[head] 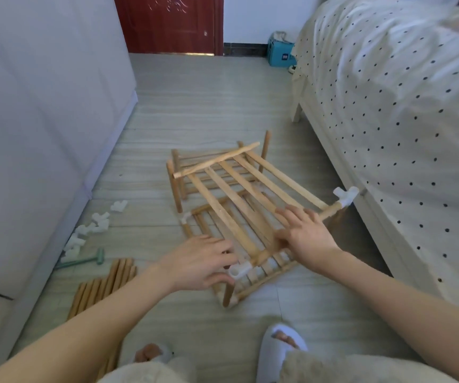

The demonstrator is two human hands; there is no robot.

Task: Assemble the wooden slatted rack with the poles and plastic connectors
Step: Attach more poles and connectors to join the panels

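A wooden slatted panel (pixel 239 183) lies tilted across the floor, over a second slatted panel (pixel 261 272) and a small frame with upright poles (pixel 178 183). My right hand (pixel 305 233) grips the near rail of the tilted panel. That rail ends in a white plastic connector (pixel 345 196) at the right and another white connector (pixel 240 269) at the left. My left hand (pixel 203 261) is at the left connector, fingers curled beside it; whether it holds it is unclear.
Loose wooden poles (pixel 104 283) lie at the lower left. Several white connectors (pixel 90 230) and a green mallet (pixel 84 261) sit by the grey cabinet (pixel 43 134). A bed with a dotted cover (pixel 402 106) stands at the right. My slippered feet (pixel 281 346) are below.
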